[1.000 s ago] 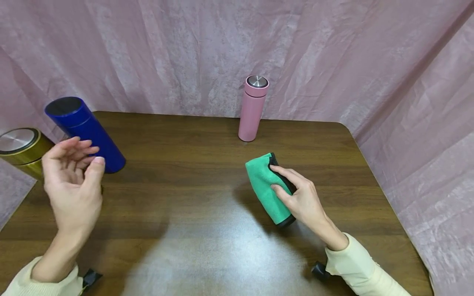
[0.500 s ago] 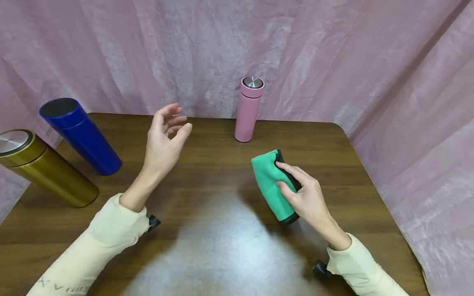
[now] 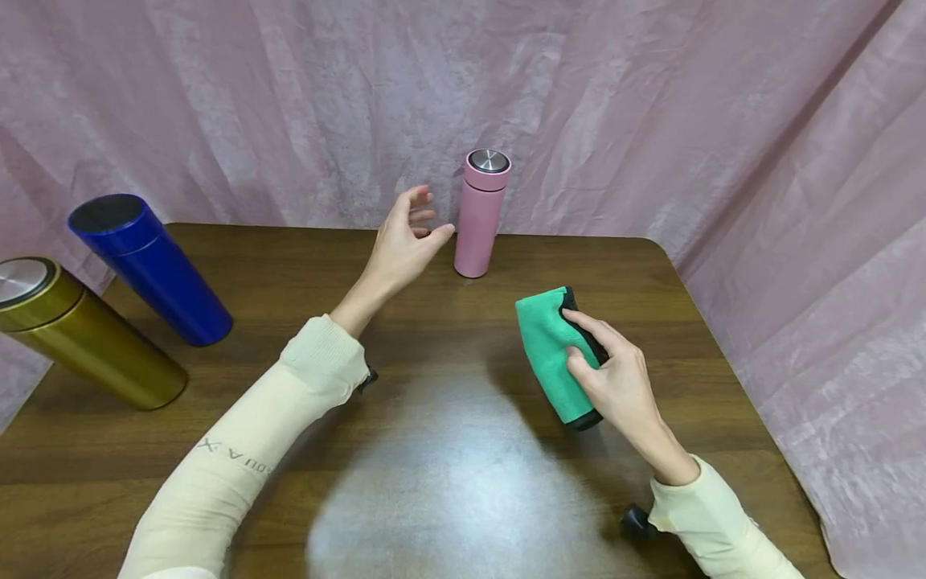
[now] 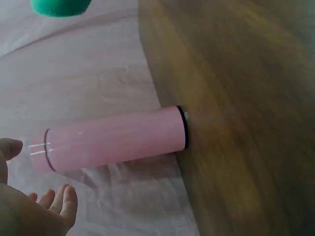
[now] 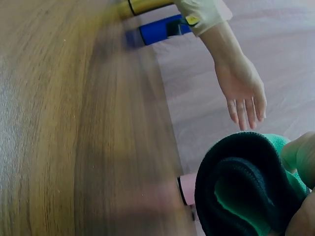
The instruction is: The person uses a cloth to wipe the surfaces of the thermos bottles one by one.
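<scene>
A pink thermos flask (image 3: 479,221) with a silver-topped lid stands upright near the back edge of the table. Just left of it is my left hand (image 3: 405,241), thumb and fingers spread apart with nothing between them. The left wrist view has the flask (image 4: 115,140) ahead of those fingers (image 4: 69,201). On the right, my right hand (image 3: 615,374) holds a folded green cloth (image 3: 553,346) with black edging, pinched between thumb and fingers above the table. From the right wrist, the cloth (image 5: 236,182) shows its rolled layers and hides most of the pink flask.
Two more flasks stand on the left side of the wooden table (image 3: 434,418): a blue one (image 3: 155,269) and, nearer, a gold one (image 3: 94,338). A pink curtain (image 3: 325,104) hangs right behind the table's back edge and along the right side.
My left hand has moved from beside the blue and gold flasks rightward across the table to the pink flask. The right hand, still holding the cloth, has shifted slightly right.
</scene>
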`<state>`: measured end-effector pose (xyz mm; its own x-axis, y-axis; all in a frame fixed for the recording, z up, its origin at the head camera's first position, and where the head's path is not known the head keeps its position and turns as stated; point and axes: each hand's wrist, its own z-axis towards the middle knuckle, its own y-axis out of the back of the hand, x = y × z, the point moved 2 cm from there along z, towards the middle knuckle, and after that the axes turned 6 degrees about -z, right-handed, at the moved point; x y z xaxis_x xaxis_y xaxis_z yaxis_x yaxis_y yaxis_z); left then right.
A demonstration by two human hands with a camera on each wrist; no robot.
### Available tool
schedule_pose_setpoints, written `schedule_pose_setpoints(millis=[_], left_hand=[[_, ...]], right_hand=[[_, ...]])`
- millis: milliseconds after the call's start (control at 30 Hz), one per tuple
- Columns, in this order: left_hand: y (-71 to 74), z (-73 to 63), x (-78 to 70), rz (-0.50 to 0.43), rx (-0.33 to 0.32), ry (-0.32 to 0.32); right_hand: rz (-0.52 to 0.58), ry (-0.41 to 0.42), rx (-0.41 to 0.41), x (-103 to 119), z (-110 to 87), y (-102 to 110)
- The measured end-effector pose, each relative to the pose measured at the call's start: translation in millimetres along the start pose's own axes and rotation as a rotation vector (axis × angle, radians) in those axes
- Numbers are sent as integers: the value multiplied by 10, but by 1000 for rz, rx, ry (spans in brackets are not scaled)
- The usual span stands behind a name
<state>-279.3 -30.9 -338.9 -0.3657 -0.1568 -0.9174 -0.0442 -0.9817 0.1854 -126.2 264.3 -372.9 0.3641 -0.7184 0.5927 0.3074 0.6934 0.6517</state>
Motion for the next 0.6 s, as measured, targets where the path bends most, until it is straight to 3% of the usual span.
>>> schedule_pose_setpoints(millis=[333,600], left_hand=[[-384,436,230,38,-3,98],[-565,577,370,-12,-7,106]], right_hand=[[-10,-64,-6,-82,0,31],[-1,-59,-18,-93,30,48]])
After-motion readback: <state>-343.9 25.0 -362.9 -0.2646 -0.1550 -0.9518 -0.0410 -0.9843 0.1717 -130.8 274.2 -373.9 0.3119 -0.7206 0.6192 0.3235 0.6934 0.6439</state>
